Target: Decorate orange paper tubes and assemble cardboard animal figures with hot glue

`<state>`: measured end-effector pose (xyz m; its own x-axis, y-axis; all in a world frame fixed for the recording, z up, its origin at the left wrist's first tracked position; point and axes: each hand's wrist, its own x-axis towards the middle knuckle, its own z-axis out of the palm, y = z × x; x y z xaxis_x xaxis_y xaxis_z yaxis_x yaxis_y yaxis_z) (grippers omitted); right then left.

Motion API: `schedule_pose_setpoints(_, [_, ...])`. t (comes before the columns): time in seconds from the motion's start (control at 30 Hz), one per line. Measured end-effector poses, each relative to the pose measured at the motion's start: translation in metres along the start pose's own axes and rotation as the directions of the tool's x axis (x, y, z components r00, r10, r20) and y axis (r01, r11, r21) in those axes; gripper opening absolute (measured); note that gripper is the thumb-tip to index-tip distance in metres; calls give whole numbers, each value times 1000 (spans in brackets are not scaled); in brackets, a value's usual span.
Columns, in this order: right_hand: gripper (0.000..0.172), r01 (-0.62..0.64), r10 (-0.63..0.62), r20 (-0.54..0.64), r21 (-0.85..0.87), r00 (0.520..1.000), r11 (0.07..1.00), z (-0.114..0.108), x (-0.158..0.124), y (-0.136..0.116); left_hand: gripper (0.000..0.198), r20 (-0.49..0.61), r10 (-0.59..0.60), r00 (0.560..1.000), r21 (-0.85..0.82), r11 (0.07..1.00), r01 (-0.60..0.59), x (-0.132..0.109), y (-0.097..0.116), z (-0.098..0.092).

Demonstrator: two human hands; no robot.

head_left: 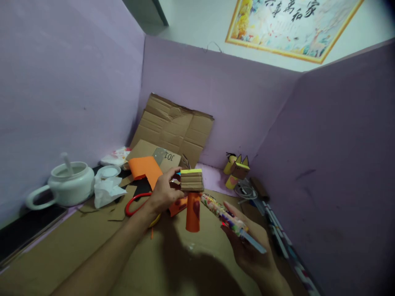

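My left hand (165,191) pinches the left edge of a small corrugated cardboard block (191,181) with a yellow strip along its top. Right below the block an orange paper tube (193,216) with a dark red patch stands upright on the cardboard sheet; the two seem to touch. My right hand (253,242) is wrapped round a flower-patterned hot glue gun (224,211), a translucent glue stick (253,241) jutting from its rear. The gun's nozzle points at the joint between block and tube. Red-handled scissors (131,207) lie partly behind my left wrist.
A white pot (71,183) and crumpled tissue (106,191) stand left. Orange paper (146,166) and folded cardboard (175,127) are behind. Two yellow paper figures (236,172) and a coiled cable (246,190) sit back right. Purple walls (216,94) enclose three sides.
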<state>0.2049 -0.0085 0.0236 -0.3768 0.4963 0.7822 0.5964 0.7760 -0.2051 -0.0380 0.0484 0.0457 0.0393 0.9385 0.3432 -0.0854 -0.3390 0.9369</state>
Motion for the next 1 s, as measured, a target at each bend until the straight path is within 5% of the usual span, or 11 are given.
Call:
schedule_pose_setpoints(0.3, [41,226,-219,64,-127,974,966,-7,2,4,58,-4,25,1000,87,996,-25,-5,5,6])
schedule_pose_setpoints(0.53, [40,183,-189,-23,-165,982,969,1,-5,2,56,4,145,989,192,971,-143,-5,3,6])
schedule_pose_setpoints(1.0, [39,220,-221,19,-206,975,954,-7,1,6,57,0,83,997,109,991,-82,-6,4,6])
